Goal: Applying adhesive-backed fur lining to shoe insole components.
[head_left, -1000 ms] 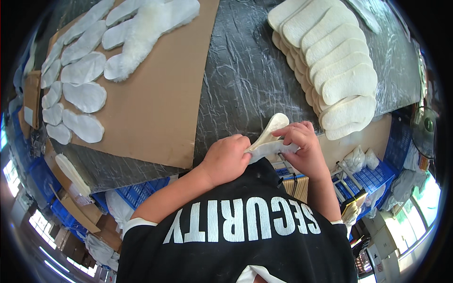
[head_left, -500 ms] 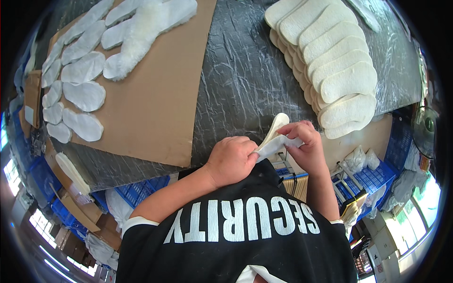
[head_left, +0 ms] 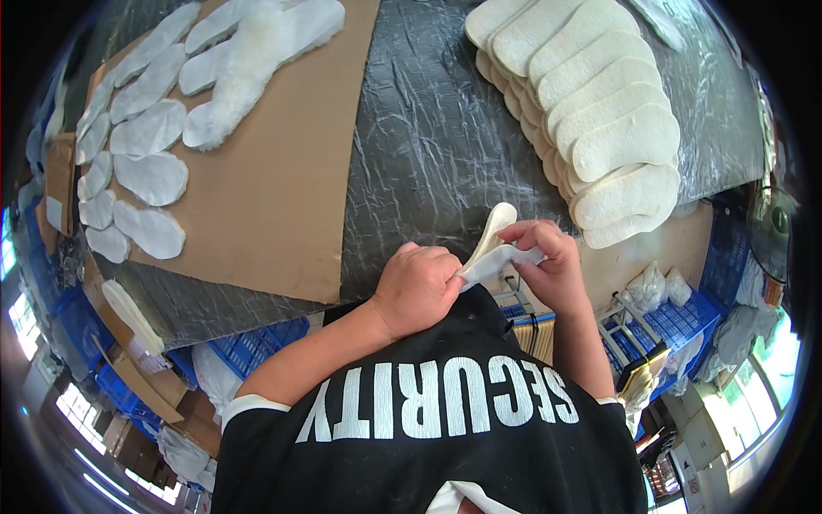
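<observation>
Across the upper part of the view stretches the tabletop (head_left: 428, 146), covered in crinkled grey plastic sheeting. On its left half lies a large brown cardboard sheet (head_left: 291, 180), carrying rows of fluffy white insole-shaped pieces (head_left: 150, 176) along its far and left edges. At the right, a stack of cream insoles (head_left: 599, 120) lies fanned out on the sheeting. Below the tabletop edge, blue plastic crates (head_left: 257, 347) stand on the floor. At the near edge, just in front of the person's black shirt, both hands meet around one cream insole (head_left: 494, 231), which stands up tilted, its rounded tip above the fingers. The left hand (head_left: 417, 289) pinches a white strip (head_left: 492, 261) at the insole's lower end, its grip closed. The right hand (head_left: 548, 261) curls closed on the same strip and insole from the other side.
</observation>
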A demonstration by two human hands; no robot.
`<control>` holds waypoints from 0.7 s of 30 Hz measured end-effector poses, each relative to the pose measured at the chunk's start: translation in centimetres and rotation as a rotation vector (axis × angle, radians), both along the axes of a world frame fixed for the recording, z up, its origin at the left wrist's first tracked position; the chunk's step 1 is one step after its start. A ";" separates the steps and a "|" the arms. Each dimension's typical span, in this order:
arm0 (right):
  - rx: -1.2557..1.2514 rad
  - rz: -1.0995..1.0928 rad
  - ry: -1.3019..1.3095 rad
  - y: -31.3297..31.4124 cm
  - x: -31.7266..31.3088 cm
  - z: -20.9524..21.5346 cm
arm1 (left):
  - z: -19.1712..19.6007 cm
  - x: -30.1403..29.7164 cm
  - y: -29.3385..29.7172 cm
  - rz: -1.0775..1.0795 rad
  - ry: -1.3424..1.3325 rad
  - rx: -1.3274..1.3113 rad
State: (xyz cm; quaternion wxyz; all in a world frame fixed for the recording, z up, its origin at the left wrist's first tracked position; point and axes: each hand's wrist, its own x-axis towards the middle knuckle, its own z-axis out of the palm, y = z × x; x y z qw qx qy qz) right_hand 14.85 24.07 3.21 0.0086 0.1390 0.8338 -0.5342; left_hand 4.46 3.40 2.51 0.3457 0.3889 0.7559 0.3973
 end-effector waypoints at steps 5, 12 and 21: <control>0.031 -0.015 -0.005 0.0 0.2 -0.5 | -0.2 0.3 0.2 0.025 0.019 0.014; -0.136 -0.129 0.012 -0.1 0.5 -1.3 | 0.1 0.0 0.7 -0.081 0.034 -0.004; 0.143 0.232 0.158 -0.8 0.3 0.6 | -1.4 0.4 0.8 0.128 -0.030 -0.176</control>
